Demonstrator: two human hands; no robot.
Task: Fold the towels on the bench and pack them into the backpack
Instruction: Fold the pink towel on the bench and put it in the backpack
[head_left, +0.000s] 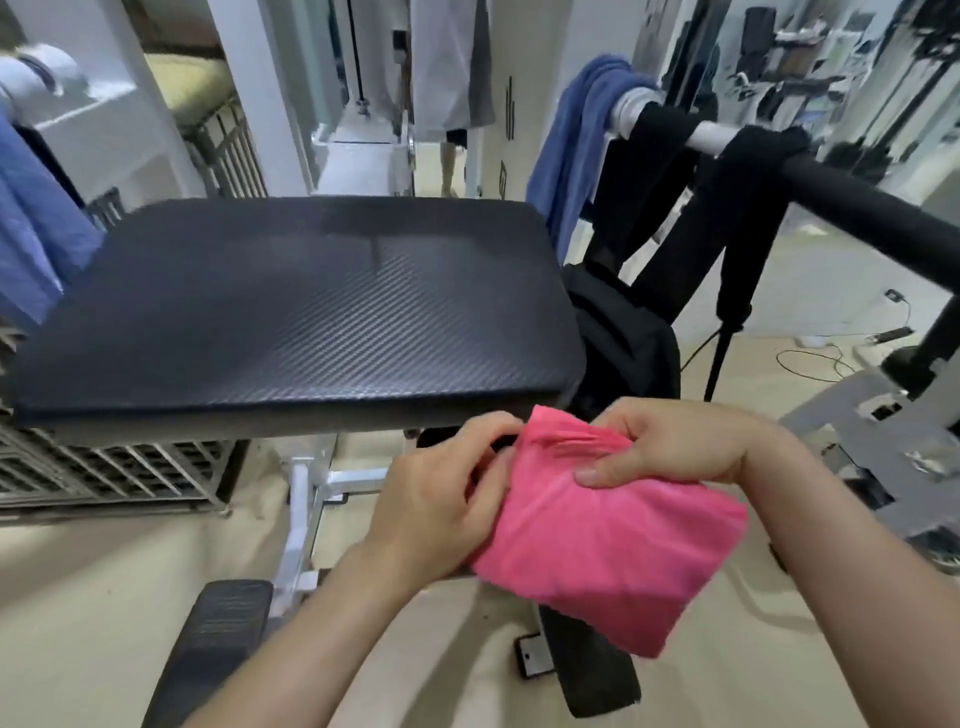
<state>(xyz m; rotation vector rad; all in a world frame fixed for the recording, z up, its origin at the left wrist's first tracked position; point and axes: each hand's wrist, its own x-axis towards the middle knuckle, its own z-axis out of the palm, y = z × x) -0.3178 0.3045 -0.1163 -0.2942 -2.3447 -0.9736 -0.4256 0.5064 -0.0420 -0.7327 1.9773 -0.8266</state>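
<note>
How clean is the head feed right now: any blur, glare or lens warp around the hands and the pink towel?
Head view: the pink towel, left hand and right hand are fairly sharp; the bench pad shows a soft sheen, not glare; wide-angle warp bends the edges; the background, including the blue towel on the bar, is soft.

I've got a soft pink cloth towel (613, 540) here, finely ribbed and matt. The bench (291, 312) pad looks like black vinyl with a woven texture and slight sheen. Its frame (304, 499) is smooth white-painted metal.
</note>
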